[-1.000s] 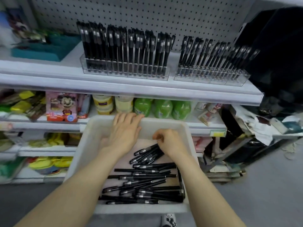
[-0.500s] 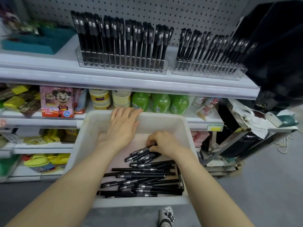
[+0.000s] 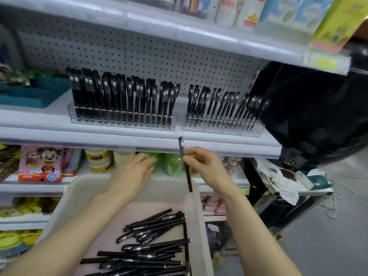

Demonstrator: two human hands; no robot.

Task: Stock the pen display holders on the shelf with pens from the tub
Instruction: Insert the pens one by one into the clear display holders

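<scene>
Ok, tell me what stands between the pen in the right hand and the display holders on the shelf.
Nothing visible does. The right hand holds one pen upright, just below the shelf's front edge. The two clear holders stand above and behind that edge, open on top though crowded with pens. The left hand rests lower, by the tub.

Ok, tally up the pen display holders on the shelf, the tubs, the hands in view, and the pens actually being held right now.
Pen display holders: 2, left holder and right holder
Tub: 1
Hands: 2, left hand and right hand
Held pen: 1, in the right hand
Total: 6
</scene>
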